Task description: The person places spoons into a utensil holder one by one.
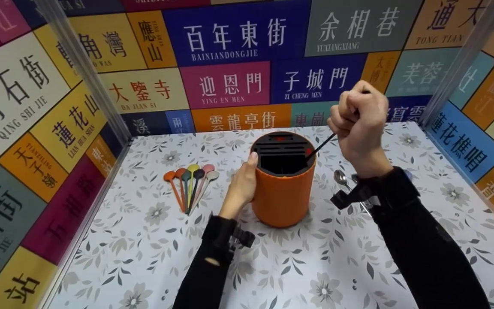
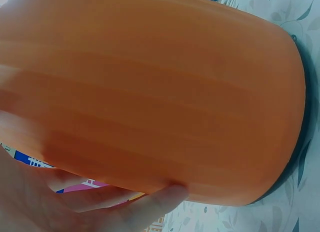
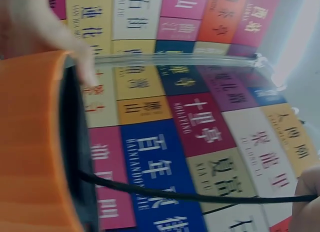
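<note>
An orange cylindrical utensil holder (image 1: 284, 197) with a black slotted top (image 1: 279, 148) stands upright on the table. My left hand (image 1: 242, 182) holds its left side, the thumb up at the rim. The left wrist view shows the fingers against the orange wall (image 2: 165, 102), some of them partly hidden behind it. Raised above and right of the holder, my right hand (image 1: 360, 122) grips a thin black rod (image 1: 326, 143). The rod slants down into the holder's opening at the right; in the right wrist view the slightly bowed rod (image 3: 200, 197) enters past the rim, its far end hidden.
Several coloured spoons (image 1: 191, 184) lie fanned out left of the holder. Metal spoons (image 1: 341, 177) lie to the right, partly under my right wrist. The floral tabletop (image 1: 144, 257) is bounded by walls of coloured street-name panels (image 1: 230, 83) at the back and sides.
</note>
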Available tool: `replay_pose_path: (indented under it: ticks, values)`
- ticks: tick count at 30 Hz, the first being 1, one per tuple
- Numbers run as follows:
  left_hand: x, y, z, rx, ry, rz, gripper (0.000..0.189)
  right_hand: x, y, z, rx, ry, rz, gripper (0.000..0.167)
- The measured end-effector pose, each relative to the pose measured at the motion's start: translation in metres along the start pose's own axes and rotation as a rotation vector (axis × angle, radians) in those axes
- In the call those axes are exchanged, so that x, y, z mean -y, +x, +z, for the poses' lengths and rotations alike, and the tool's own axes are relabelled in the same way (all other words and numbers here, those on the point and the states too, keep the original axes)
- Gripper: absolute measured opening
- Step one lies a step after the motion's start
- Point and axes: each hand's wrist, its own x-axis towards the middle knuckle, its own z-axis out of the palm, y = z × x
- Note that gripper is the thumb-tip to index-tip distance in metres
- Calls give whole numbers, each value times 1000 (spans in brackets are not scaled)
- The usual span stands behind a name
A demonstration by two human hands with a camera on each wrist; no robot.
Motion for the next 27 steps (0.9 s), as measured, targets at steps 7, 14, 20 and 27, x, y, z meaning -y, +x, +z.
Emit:
replay_pose_path:
  ticks: [7, 14, 20, 27]
  values:
    - [1, 0, 0, -9, 3, 9, 99, -33, -9, -14, -17, -113, 14, 26]
    - [0, -1, 4, -10, 1, -13, 97, -61, -18, -28, 5, -230, 55, 30]
    - [-1, -2, 6, -11, -9, -38, 99, -75, -25, -41, 27, -364, 127, 33]
    - [0, -1, 3, -20, 9, -27, 101, -80, -25, -48, 25, -572, 173, 35]
